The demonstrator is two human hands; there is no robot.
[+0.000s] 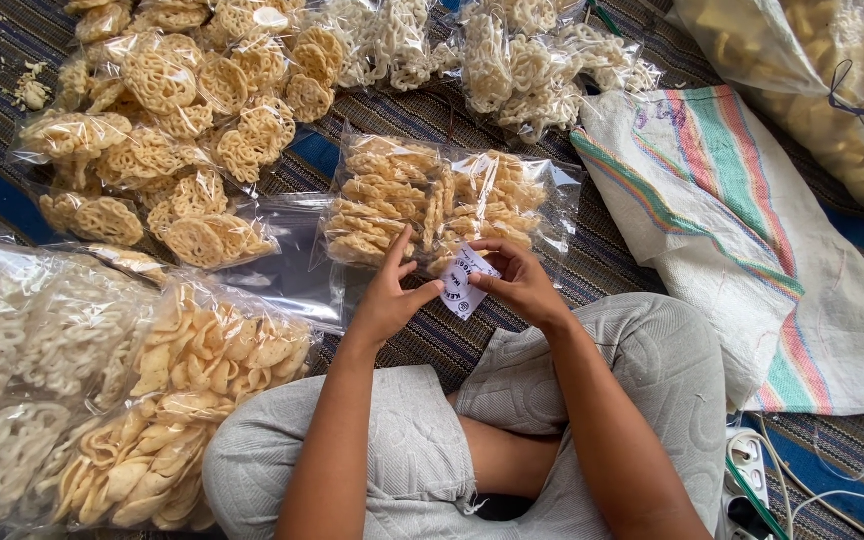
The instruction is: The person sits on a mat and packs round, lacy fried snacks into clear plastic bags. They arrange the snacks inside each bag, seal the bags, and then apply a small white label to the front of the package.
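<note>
A clear plastic bag of yellow crackers [442, 205] lies on the striped mat in front of me. Just at its near edge, my left hand [389, 295] and my right hand [520, 282] pinch a small white paper label [465, 280] between their fingertips. The label is printed in dark ink and hangs tilted between the two hands. My knees in grey patterned trousers [652, 350] are folded below the hands.
Several bags of lacy round crackers [167, 120] lie at the back left, white ones [512, 50] at the back. Big bags of crackers [182, 400] stand at my left. A striped woven sack [742, 230] lies right, a power strip [747, 480] at bottom right.
</note>
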